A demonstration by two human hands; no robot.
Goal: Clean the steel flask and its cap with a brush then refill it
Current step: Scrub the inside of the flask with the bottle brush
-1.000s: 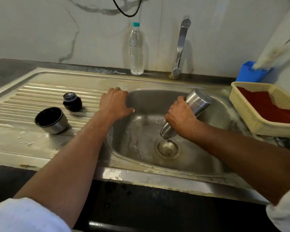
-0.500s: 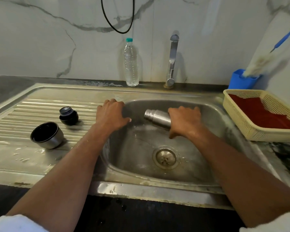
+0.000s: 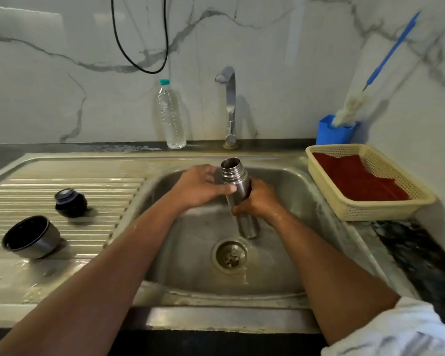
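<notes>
Steel flask (image 3: 238, 194) upright over the sink basin (image 3: 280, 253), mouth up, just near of the tap (image 3: 229, 98). Right hand (image 3: 258, 201) wraps its middle; left hand (image 3: 201, 187) curls around the part below the threaded neck. Cap (image 3: 31, 236) and stopper (image 3: 71, 202) sit on the left drainboard. Bottle brush (image 3: 355, 106) stands far right in a blue holder. Advice: keep one hand firm on the wet body, free the other for the brush.

Silver steel flask (image 3: 238, 194) over the dull grey sink (image 3: 280, 253), white wall (image 3: 62, 73) veined in grey marble, a cream latticed basket (image 3: 385, 211) lined with red, a blue-handled brush (image 3: 393, 51) in a blue holder (image 3: 337, 133), two black-lined caps
</notes>
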